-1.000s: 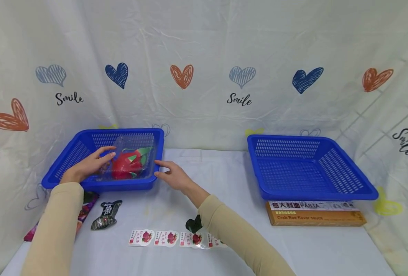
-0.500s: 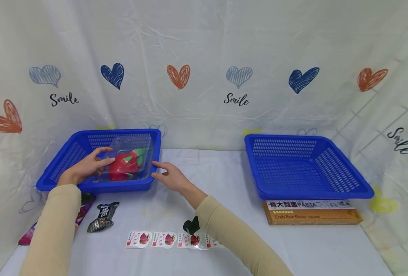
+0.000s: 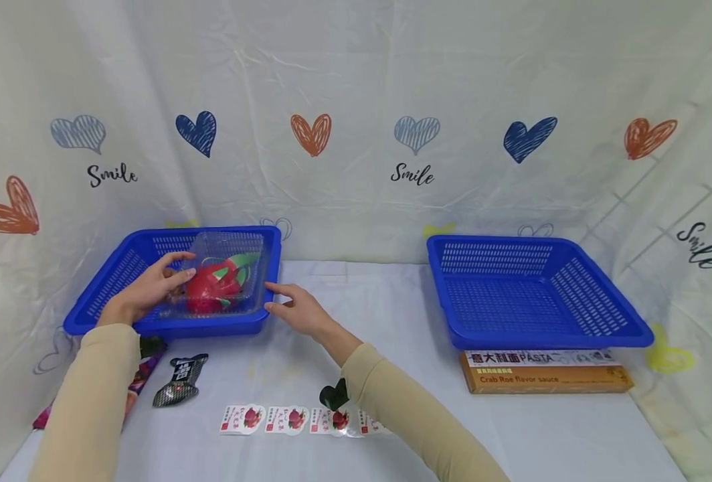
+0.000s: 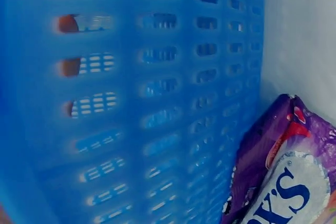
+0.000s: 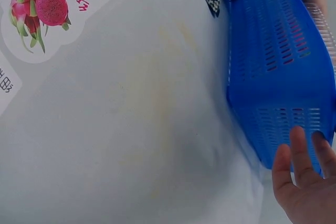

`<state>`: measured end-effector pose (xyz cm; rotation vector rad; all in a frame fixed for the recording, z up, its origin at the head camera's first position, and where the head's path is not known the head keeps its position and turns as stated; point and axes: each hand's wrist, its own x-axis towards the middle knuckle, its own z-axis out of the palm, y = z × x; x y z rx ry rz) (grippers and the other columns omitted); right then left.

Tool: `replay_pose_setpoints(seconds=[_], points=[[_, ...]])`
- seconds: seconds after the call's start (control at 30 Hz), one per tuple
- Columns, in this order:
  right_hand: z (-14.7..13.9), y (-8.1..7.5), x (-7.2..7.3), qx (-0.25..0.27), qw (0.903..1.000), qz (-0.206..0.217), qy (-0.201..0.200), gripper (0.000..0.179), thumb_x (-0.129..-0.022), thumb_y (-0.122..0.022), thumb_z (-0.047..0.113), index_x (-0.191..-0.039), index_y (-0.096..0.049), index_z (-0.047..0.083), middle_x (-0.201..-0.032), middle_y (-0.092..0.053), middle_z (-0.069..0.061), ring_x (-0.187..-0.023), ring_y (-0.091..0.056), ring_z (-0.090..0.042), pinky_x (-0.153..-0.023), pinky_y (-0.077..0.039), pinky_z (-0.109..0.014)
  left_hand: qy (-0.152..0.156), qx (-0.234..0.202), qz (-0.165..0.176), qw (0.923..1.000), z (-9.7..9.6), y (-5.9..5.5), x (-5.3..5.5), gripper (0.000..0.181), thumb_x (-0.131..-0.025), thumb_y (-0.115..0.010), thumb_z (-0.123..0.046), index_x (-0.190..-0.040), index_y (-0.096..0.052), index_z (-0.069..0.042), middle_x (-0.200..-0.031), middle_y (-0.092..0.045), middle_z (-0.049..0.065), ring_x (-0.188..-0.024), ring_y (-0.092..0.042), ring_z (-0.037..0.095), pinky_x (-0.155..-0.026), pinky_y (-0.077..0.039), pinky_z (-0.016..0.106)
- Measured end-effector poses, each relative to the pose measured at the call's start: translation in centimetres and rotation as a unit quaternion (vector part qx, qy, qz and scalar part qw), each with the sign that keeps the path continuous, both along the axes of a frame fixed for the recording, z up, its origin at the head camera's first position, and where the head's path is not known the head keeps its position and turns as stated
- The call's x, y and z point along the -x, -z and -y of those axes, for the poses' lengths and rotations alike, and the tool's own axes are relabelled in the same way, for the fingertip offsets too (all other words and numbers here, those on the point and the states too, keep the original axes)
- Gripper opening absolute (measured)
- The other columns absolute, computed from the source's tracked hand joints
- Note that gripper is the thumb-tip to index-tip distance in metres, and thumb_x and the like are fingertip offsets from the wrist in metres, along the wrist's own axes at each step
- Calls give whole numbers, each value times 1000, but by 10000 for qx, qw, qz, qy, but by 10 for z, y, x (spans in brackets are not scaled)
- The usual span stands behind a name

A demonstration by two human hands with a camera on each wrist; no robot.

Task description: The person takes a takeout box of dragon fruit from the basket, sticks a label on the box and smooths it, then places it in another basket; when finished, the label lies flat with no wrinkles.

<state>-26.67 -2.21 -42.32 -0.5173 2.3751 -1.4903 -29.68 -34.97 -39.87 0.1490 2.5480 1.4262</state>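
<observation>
A red fruit with green leaves (image 3: 205, 294) is in a clear box (image 3: 229, 246), inside the left blue basket (image 3: 205, 328). The left hand (image 3: 148, 288) has its grip curled on the box's left side, holding it. The right hand (image 3: 300, 311) is at the basket's right edge, its grip apart. On the white worktop (image 3: 386, 301), a black packet (image 3: 178, 385) lies near the basket, with fruit stickers (image 3: 243, 420) closer to the person.
</observation>
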Motion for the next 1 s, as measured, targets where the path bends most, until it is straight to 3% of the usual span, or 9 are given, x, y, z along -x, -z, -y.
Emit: replay_pose_setpoints(seconds=[0.27, 0.47, 0.87, 1.0], points=[[2, 0, -1, 88, 9999, 64, 76, 50, -98, -61, 34, -146, -47, 30, -145, -47, 0, -117, -57, -22, -92, -50, -35, 99, -80, -549, 9984, -2, -17, 2, 65, -103, -48, -39, -153, -18, -11, -76, -40, 7, -62, -43, 20, -62, -43, 36], [-3, 4, -1, 269, 9993, 132, 223, 51, -97, -61, 36, -146, -47, 30, -142, -51, 5, -115, -57, -19, -90, -51, -34, 234, -177, -858, 9959, -6, -23, 3, 61, -104, -47, -35, -153, -20, -11, -72, -37, 6, -58, -39, 19, -58, -41, 35], [-16, -1, 6, 725, 9967, 108, 352, 49, -98, -60, 32, -146, -48, 26, -139, -53, 3, -109, -60, -17, -85, -53, -32, 208, -90, -1066, 9940, -19, -33, 2, 61, -103, -47, -39, -152, -23, -12, -81, -37, 11, -62, -40, 19, -58, -41, 34], [-18, -7, 8, 933, 9945, -76, 479, 50, -100, -58, 30, -147, -45, 23, -137, -55, -2, -106, -61, -17, -84, -53, -33, 106, 13, -1165, 9931, -21, -35, 4, 60, -103, -47, -39, -152, -24, -14, -84, -39, 12, -63, -43, 21, -58, -43, 35]])
